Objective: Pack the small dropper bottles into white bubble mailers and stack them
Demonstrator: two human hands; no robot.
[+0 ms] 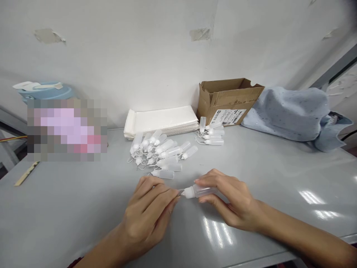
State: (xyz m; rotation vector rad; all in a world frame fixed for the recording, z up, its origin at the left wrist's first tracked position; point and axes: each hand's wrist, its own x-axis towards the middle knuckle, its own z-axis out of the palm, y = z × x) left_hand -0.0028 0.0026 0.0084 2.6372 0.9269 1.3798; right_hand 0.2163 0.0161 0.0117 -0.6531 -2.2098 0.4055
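Observation:
My right hand point(228, 201) grips a small clear squeeze bottle point(201, 191) lying sideways just above the grey table point(83, 208), its white nozzle pointing left. My left hand point(150, 212) has its fingers pinched together at the nozzle tip, on a tiny cap I can barely make out. Just beyond my hands lies a loose heap of several identical bottles point(161, 150). A smaller group of bottles point(212, 134) lies farther back, one of them standing upright.
A stack of white flat bags point(161, 121) lies against the wall. Beside it stands an open cardboard box point(227, 98), then a crumpled light blue cloth point(292, 113) at the right. A blue jug point(41, 89) and a wooden strip point(26, 174) are at the left.

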